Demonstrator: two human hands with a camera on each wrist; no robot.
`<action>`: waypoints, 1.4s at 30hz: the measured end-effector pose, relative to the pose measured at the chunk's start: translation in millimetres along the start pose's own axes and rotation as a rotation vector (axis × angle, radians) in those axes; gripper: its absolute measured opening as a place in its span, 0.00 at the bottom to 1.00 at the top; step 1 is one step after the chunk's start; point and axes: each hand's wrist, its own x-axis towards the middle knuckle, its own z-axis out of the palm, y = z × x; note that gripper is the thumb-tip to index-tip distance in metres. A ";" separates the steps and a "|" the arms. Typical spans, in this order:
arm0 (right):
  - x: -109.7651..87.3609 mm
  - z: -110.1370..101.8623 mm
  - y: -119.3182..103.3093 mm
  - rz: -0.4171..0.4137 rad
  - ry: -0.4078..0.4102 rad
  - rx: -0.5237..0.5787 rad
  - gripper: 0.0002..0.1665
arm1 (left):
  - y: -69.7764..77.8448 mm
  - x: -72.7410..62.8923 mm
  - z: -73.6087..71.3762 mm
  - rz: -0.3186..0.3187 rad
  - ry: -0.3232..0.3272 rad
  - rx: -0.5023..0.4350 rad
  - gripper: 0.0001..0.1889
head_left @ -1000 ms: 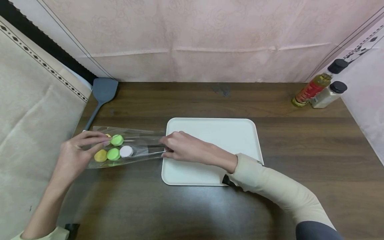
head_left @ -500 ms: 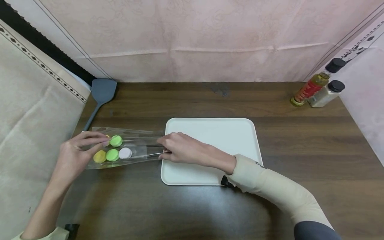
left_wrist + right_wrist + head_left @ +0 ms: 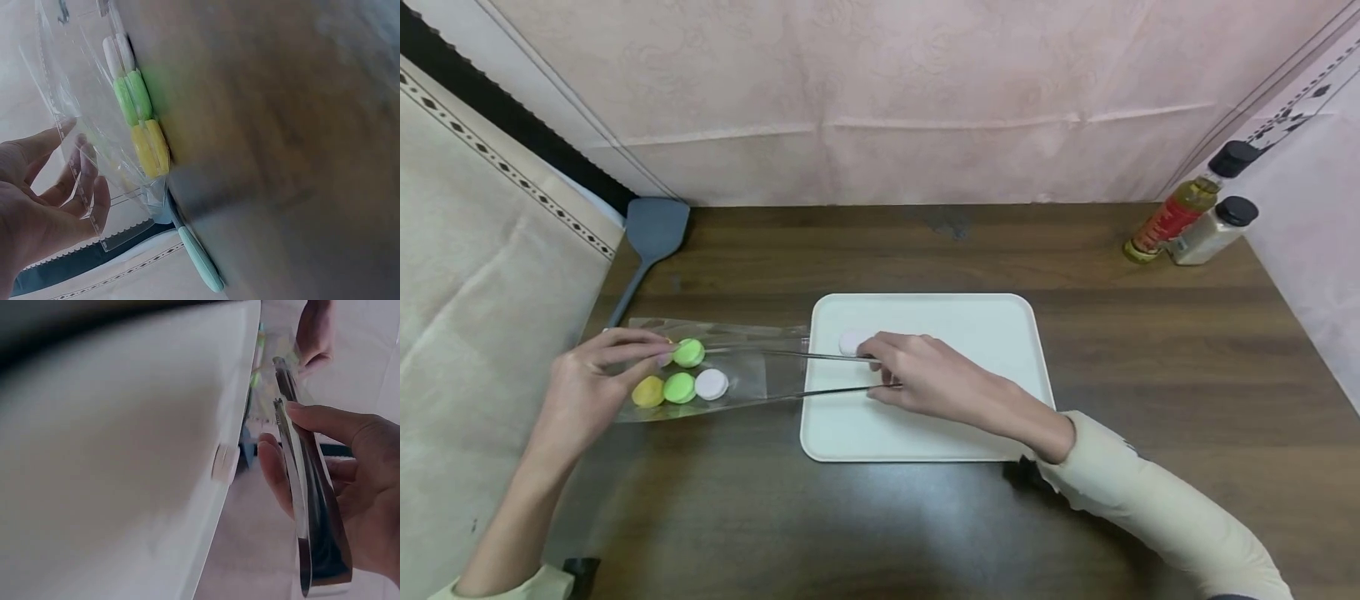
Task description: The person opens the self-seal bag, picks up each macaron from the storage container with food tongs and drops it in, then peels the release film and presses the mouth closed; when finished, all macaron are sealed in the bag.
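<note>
White rectangular tray (image 3: 917,437); just left, clear plastic bag (image 3: 747,375), edge pinched by my left hand (image 3: 597,373). I grip metal tongs (image 3: 326,534) in right hand (image 3: 936,379) above tray. Round white macaron (image 3: 224,465) on tray; yellow, green, white macarons (image 3: 680,388) inside bag.

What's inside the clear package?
The clear package shows two green discs, one white disc and one yellow disc. A yellow sliver peeks out by the left hand; whatever it covers is hidden.
</note>
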 end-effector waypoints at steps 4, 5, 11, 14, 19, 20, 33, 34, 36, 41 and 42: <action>-22.9 -7.5 8.3 0.026 0.073 0.055 0.24 | 1.1 0.7 0.3 0.003 -0.005 -0.006 0.11; -27.9 -9.1 10.6 0.032 0.092 0.067 0.24 | 1.1 0.7 0.4 0.002 -0.006 -0.008 0.11; -48.5 -14.7 27.1 0.084 0.147 0.081 0.24 | 0.5 1.4 1.0 0.002 0.001 -0.008 0.12; -55.7 -15.1 36.4 0.135 0.145 0.068 0.23 | 1.3 1.5 1.7 0.009 0.005 0.003 0.11; -64.0 -16.2 46.7 0.198 0.141 0.048 0.22 | -0.2 1.1 2.5 0.011 0.009 0.005 0.12; -64.7 -16.2 48.1 0.201 0.142 0.042 0.22 | -0.6 1.0 2.5 0.010 0.009 0.003 0.12; -60.6 -7.7 55.8 0.189 0.098 0.031 0.17 | -1.9 0.0 2.8 0.006 0.016 -0.006 0.13; -59.3 -6.9 56.2 0.182 0.096 0.032 0.17 | -2.0 -0.1 2.8 0.006 0.016 -0.008 0.13; -57.0 -5.8 57.1 0.164 0.095 0.035 0.16 | -2.2 -0.2 2.7 0.002 0.015 -0.005 0.12; -53.6 -4.6 57.2 0.124 0.098 0.036 0.14 | -2.2 -0.6 2.3 0.006 0.015 0.002 0.12; -53.2 -4.7 56.5 0.118 0.098 0.039 0.14 | -2.3 -0.7 2.4 0.007 0.014 0.003 0.12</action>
